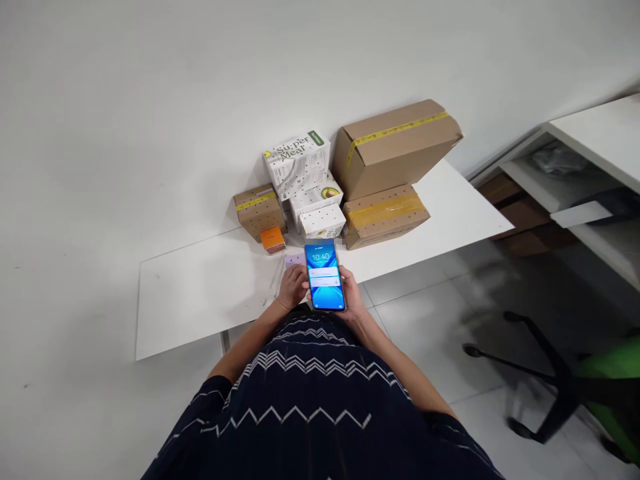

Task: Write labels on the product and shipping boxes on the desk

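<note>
A smartphone (325, 283) with a lit blue lock screen reading 10:40 is upright in front of my body, its screen toward me. My right hand (353, 293) grips it from the right side, and fingertips show at its left edge. Close by on the left is my left hand (291, 287), its fingers curled; whether it touches the phone or holds anything is unclear. Just beyond its knuckles a small pale purple card or packet (294, 260) shows, partly covered. Farther back sits a small orange box (273, 240).
On the white table (185, 293), against the wall, white printed cartons (299, 160) are stacked. A small brown box (259, 212) stands left of them, a large taped box (395, 150) and a low taped box (386, 217) right. A wheeled chair (555, 380) and shelf unit (597, 137) are rightward.
</note>
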A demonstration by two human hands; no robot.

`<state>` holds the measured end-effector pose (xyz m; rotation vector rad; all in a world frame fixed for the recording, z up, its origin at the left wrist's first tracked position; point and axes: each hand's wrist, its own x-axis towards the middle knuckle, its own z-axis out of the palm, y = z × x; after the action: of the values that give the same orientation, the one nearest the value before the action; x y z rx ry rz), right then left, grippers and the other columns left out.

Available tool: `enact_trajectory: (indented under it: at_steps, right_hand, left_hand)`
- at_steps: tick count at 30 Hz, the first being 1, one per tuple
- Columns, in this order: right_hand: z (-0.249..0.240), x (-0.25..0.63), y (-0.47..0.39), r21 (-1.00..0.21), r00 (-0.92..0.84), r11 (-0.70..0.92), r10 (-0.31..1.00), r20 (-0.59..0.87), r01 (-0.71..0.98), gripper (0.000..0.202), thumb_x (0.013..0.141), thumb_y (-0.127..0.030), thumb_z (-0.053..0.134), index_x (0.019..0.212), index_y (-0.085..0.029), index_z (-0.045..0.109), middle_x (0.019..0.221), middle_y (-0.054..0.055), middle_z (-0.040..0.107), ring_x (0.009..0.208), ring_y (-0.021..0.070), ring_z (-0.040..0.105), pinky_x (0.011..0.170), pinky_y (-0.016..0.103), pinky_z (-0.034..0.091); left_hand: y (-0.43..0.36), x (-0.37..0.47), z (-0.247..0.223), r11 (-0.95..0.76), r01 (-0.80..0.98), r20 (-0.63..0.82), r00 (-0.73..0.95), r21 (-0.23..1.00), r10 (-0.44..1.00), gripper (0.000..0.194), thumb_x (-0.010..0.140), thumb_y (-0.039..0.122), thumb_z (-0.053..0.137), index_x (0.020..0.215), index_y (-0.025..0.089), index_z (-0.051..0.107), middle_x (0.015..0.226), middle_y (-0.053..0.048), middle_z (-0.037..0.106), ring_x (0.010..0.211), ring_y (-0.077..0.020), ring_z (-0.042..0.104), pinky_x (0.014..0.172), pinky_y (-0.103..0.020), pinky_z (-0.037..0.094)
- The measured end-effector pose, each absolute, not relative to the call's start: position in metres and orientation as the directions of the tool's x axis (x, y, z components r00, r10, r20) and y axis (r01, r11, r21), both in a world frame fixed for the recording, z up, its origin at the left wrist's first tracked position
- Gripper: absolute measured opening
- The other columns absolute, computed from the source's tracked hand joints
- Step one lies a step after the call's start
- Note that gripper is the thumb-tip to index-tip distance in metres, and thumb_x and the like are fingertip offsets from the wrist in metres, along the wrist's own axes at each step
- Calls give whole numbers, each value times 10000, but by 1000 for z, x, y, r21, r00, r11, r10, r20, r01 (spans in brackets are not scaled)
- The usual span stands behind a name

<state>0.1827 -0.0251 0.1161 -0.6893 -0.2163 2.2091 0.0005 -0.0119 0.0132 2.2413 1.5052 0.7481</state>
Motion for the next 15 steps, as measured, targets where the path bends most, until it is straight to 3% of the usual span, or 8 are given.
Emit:
enact_trajectory:
  at_steps: [3, 5, 7, 9, 11, 15]
  right_hand:
    - [99, 204, -19, -631, -198, -485, 860, -471, -606, 533, 897, -565, 466, 1271, -205, 589, 1179, 101, 700, 907, 251, 704, 692, 364, 594]
    - [81, 218, -16, -803, 29, -448, 867, -498, -392, 553, 873, -567, 521, 1331, -259, 551, 1270, 64, 647, 939, 225, 683, 722, 329, 575]
    - [59, 228, -13, -866, 172, -493, 849, -499, -79, 614, 882, -568, 511, 1417, -267, 490, 1302, 66, 613, 1006, 227, 652, 826, 347, 551]
    - [36, 233, -11, -818, 220, -520, 852, -476, 244, 647, 913, -525, 466, 1469, -195, 453, 1271, 117, 615, 1090, 259, 613, 954, 398, 493]
    - [17, 231, -9, -688, 234, -501, 862, -450, 526, 647, 930, -460, 461, 1498, -152, 426, 1307, 175, 586, 1170, 304, 565, 1021, 454, 431]
    - [-9, 218, -2, -383, 269, -440, 865, -424, 812, 648, 944, -413, 471, 1550, -212, 358, 1463, 208, 452, 1246, 374, 476, 1000, 546, 403]
  left_hand:
    - [-11, 1, 18, -411, 738, 251, 325, 535, 912, 197, 960, 366, 531, 975, 227, 670, 1140, -120, 677, 1198, -269, 590, 1059, -492, 461]
    - [-11, 1, 20, -413, 740, 243, 335, 530, 911, 180, 957, 349, 535, 977, 231, 670, 1145, -124, 676, 1214, -274, 584, 1072, -505, 451]
    - [-11, 1, 22, -414, 745, 231, 343, 523, 910, 182, 953, 346, 537, 979, 228, 673, 1147, -126, 675, 1209, -278, 587, 1069, -514, 456]
    - [-11, 0, 23, -427, 746, 233, 358, 511, 904, 184, 952, 337, 535, 982, 220, 674, 1151, -129, 672, 1204, -276, 588, 1070, -510, 460]
    - [-12, -2, 24, -444, 742, 241, 373, 503, 896, 171, 946, 315, 541, 988, 216, 674, 1162, -129, 666, 1218, -272, 577, 1085, -501, 451]
    - [-15, -6, 29, -412, 781, 224, 346, 469, 911, 166, 923, 284, 570, 1032, 229, 683, 1225, -128, 629, 1299, -298, 509, 1129, -528, 401]
